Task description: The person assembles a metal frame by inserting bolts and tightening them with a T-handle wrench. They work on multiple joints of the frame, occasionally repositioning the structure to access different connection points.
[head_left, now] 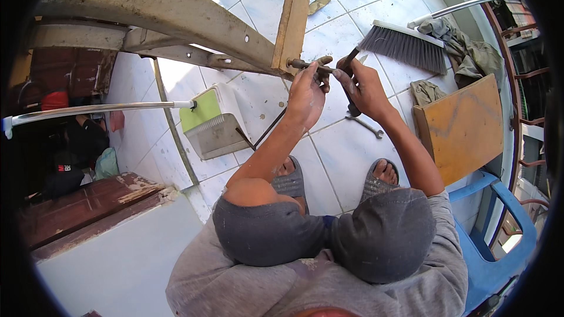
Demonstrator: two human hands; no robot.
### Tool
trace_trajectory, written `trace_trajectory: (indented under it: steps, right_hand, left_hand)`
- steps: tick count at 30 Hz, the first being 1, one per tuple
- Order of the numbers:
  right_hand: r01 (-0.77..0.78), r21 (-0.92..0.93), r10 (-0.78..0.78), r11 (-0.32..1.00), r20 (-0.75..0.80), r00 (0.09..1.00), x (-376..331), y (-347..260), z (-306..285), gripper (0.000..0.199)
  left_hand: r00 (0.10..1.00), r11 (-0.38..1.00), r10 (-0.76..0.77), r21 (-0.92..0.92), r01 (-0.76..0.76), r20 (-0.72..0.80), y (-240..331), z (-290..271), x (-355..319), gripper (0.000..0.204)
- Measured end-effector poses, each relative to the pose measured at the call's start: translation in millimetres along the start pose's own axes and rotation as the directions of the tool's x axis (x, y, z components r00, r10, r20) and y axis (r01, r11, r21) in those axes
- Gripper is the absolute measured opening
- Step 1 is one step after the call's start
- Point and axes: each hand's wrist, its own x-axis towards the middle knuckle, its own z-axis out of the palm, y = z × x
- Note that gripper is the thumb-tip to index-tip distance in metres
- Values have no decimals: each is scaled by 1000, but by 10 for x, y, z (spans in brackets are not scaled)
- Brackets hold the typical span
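My left hand (307, 95) is closed round a dark, bolt-like metal rod (301, 64) at the end of the metal beam (176, 14). The rod's tip meets the foot of an upright wooden strip (292, 17). Close beside it, my right hand (365, 90) grips a dark bar-shaped tool (352, 56), whose exact kind I cannot make out. Its ends stick out above and below my fingers. Both hands nearly touch at the rod. On the tiles below my right hand lies an open-end wrench (366, 127). A thin black bent rod (269, 130) shows beside my left forearm.
A green and grey dustpan (212, 123) with a long metal handle stands at left. To the right are a broom (405, 45), crumpled cloth (467, 53), a wooden board (461, 129) and a blue plastic chair (496, 229). My sandalled feet rest on the tiled floor (326, 161).
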Motion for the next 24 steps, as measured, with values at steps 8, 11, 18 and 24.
trace_trajectory:
  steps: [8,11,18,24]
  right_hand:
    - [-155,209,240,966,-487,840,-444,399,-49,37]
    - [-745,665,444,47,655,612,-281,345,-194,84]
    - [69,161,-63,985,-37,997,-15,-114,80,29]
    - [158,-401,-233,902,-147,961,-339,160,25,68]
  left_hand:
    - [997,990,60,-131,-54,42,-133,-40,60,27]
    - [993,994,96,-56,-92,73,-126,-174,1,27]
    - [996,1000,7,-30,-4,84,-44,-126,21,38]
    - [996,998,42,-46,-39,75,-66,-199,48,29]
